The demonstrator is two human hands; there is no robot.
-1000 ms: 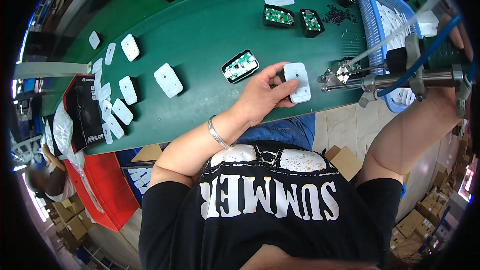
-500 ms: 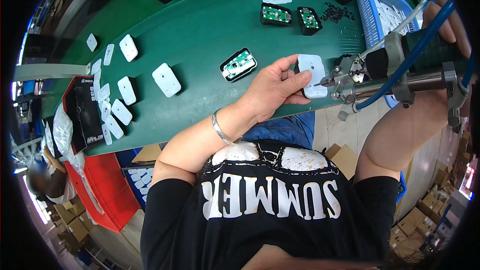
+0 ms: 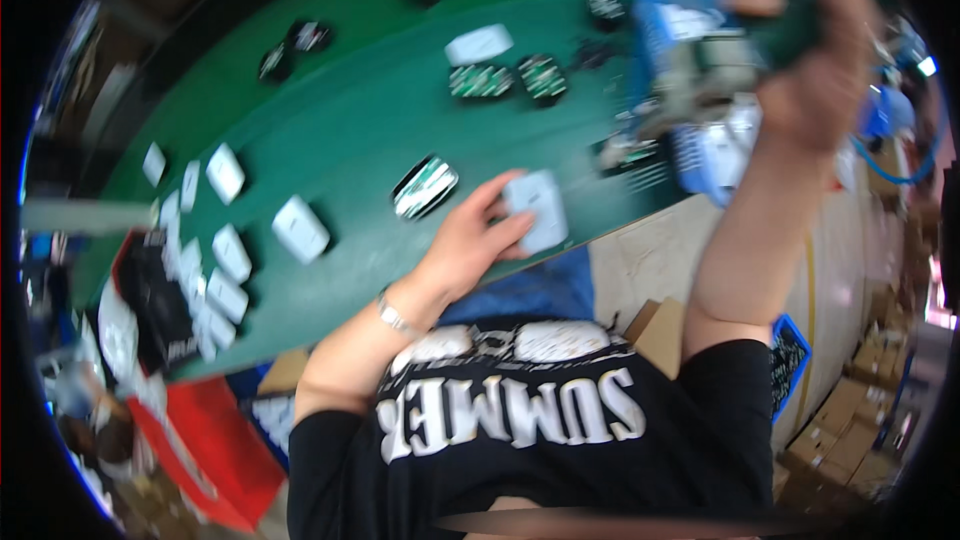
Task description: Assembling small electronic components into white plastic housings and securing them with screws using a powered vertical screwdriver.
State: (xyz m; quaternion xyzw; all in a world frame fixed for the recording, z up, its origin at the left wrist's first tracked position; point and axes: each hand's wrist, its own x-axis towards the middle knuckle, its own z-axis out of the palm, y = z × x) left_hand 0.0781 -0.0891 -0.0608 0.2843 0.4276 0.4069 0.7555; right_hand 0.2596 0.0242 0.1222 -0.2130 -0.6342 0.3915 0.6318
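Note:
My left hand [image 3: 475,235] is closed on the side of a white rounded plastic case [image 3: 537,210], near the front edge of the green table. The thumb lies over its face. At the upper right, my right hand [image 3: 825,70] is smeared by motion but wraps round the dark body of a screwdriving tool [image 3: 715,70] with a metal front. The tool stands away from the case. Just left of my left hand lies an open black case with a green circuit board [image 3: 426,186].
Several white cases [image 3: 301,230] spread over the left of the table [image 3: 350,140]. Two open board cases [image 3: 481,81] and a white cover [image 3: 479,44] lie toward the back. A blue basket [image 3: 650,15] of white parts stands right, beside dark small screws [image 3: 595,52].
My right hand has raised the screwdriving tool up and away from the white case. My left hand keeps hold of the case. The whole view has shifted and blurred.

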